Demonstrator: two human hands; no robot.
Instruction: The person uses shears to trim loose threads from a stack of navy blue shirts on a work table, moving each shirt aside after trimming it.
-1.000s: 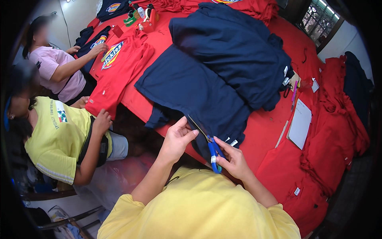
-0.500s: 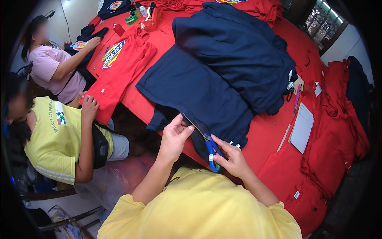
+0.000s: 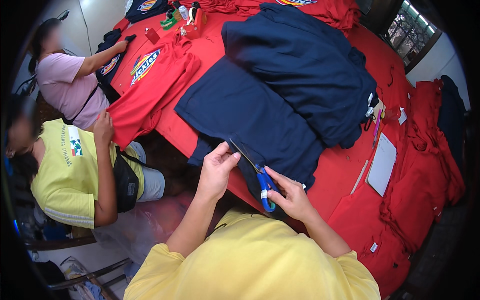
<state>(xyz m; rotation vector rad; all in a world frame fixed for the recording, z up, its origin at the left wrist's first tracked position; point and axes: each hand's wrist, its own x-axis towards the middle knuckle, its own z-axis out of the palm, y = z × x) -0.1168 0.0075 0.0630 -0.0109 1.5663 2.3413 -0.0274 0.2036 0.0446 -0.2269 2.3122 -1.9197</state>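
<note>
My right hand (image 3: 291, 196) grips a pair of scissors (image 3: 265, 189) by the blue handles. The blades point away and to the left, over the near edge of a dark navy garment (image 3: 250, 110) that lies spread on the table. Beside the blade tips, my left hand (image 3: 217, 169) pinches that navy edge between thumb and fingers. Whether the blades touch cloth or thread is too small to tell. A thick heap of navy garments (image 3: 300, 65) lies just beyond, with white labels at its right side.
The red-covered table (image 3: 345, 172) also bears a white notepad (image 3: 382, 164), pens (image 3: 377, 122) and red garments (image 3: 420, 175) on the right. At left, a person in yellow (image 3: 67, 175) handles a red shirt (image 3: 150, 90). Farther off, a person in pink (image 3: 70, 82) handles a navy shirt.
My hands and the scissors keep nearly the same place at the navy edge. The person in yellow has shifted a hand on the red shirt; the person in pink has stretched an arm outward.
</note>
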